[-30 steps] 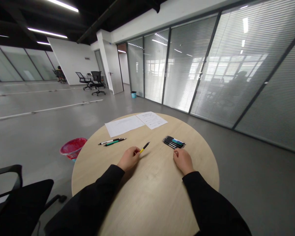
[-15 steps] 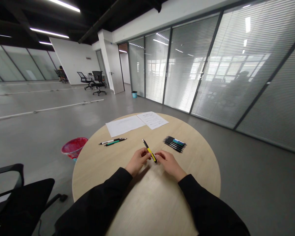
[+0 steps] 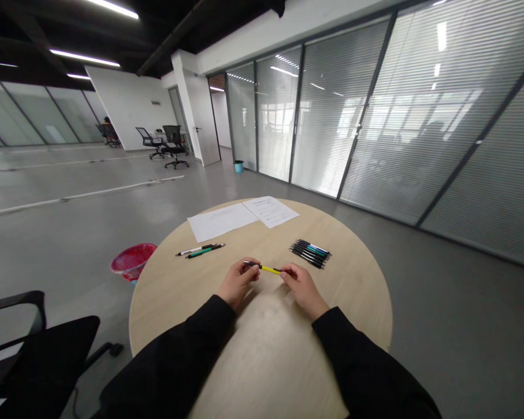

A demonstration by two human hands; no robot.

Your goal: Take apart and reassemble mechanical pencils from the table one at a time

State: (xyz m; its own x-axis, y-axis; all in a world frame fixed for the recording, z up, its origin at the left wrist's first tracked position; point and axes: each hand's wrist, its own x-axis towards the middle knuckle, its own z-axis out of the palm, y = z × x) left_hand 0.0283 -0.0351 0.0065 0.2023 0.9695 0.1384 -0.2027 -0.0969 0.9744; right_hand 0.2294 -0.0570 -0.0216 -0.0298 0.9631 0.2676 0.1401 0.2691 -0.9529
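Observation:
A yellow and black pen [image 3: 269, 269] is held nearly level above the round wooden table [image 3: 262, 355]. My left hand [image 3: 239, 280] grips its dark end between thumb and fingers. At the other end, my right hand [image 3: 303, 286] pinches the pen with thumb and fingertips. Right of my hands lies a row of several mostly black pens [image 3: 310, 254] side by side. A white and black pen [image 3: 194, 250] and a green and black pen [image 3: 206, 251] lie on the left part of the table.
Two printed paper sheets, one on the left [image 3: 222, 221] and one on the right [image 3: 271, 211], lie at the table's far side. A red-lined bin [image 3: 133, 262] stands left of the table, with a black chair [image 3: 48, 361] at the lower left.
The yellow pen has turned from steeply slanted to nearly level. My right hand has closed on its right end, and my left hand has shifted slightly up and left.

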